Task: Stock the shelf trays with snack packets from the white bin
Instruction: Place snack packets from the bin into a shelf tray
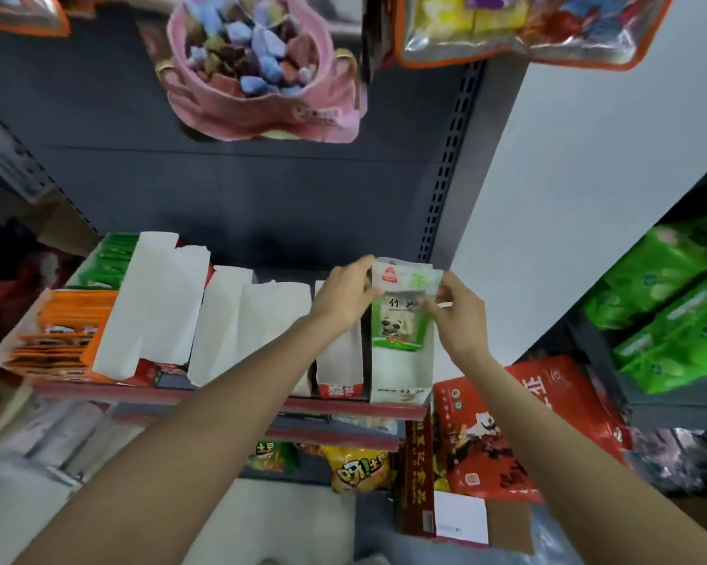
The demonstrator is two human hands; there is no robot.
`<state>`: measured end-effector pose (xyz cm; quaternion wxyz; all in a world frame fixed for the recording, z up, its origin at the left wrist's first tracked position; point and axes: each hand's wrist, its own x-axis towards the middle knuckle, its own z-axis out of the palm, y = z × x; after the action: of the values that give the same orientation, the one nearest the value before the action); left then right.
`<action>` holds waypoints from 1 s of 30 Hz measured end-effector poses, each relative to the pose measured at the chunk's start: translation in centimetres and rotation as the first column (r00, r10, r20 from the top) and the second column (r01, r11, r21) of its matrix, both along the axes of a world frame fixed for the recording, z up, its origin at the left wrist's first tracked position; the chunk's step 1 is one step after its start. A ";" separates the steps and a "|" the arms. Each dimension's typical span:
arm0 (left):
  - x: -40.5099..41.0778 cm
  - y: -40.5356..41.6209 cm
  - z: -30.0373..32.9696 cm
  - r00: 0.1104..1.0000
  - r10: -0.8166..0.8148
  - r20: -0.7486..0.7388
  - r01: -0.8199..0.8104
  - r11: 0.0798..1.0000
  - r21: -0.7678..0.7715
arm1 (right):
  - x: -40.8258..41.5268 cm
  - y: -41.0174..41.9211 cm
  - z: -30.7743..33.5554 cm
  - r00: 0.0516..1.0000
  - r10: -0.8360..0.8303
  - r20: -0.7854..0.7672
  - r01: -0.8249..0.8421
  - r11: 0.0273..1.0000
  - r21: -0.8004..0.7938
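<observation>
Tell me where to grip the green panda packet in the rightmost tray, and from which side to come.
Grip the green panda packet by its upper side edges, coming from above and in front. It stands upright in the narrow white tray, whose walls cover its lower sides; only the top part is free. The left hand and right hand already pinch it there, one per side.

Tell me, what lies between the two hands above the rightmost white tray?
In the head view, one green-and-white panda snack packet lies between the left hand and right hand; both pinch it over the rightmost white tray.
</observation>
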<state>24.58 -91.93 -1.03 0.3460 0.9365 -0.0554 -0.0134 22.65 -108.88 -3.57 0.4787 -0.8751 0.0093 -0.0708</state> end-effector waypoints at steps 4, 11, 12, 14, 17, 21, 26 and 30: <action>0.1 -0.6 -0.1 0.998 0.017 0.064 -0.026 0.990 0.135 | 0.6 -0.3 -0.1 1.000 0.017 -0.009 -0.018 0.991 -0.135; 0.4 -1.1 -0.4 0.998 0.032 0.058 -0.045 0.968 0.245 | 1.4 0.2 0.2 0.999 0.037 0.017 -0.031 0.956 -0.293; 0.5 -1.1 -0.4 0.998 0.038 0.054 -0.050 0.974 0.222 | 1.6 0.3 0.3 0.999 0.037 0.005 -0.033 0.949 -0.313; 0.5 -0.9 -0.2 0.997 0.043 0.057 -0.052 0.984 0.172 | 1.7 0.4 0.6 0.999 0.035 0.004 -0.031 0.940 -0.341; 0.1 -0.1 0.5 0.995 0.040 0.087 -0.046 0.996 0.071 | 1.1 1.2 1.5 0.998 0.025 0.062 -0.002 0.937 -0.350; -1.8 2.4 2.3 0.998 0.046 0.044 -0.037 0.981 -0.193 | 0.0 4.4 3.5 0.983 0.123 0.139 -0.080 0.957 -0.278; -5.9 10.2 3.8 0.981 0.175 0.077 -0.147 0.947 -0.285 | -1.6 12.4 6.5 0.939 0.300 0.166 -0.253 0.932 -0.258; -10.0 20.3 5.0 0.941 0.325 0.097 -0.277 0.902 -0.330 | -4.0 22.1 7.9 0.890 0.418 0.180 -0.365 0.892 -0.268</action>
<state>14.57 -71.65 3.97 0.4824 0.8655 0.0630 0.1194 18.68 -86.75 4.36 0.3779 -0.8930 -0.2327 -0.0749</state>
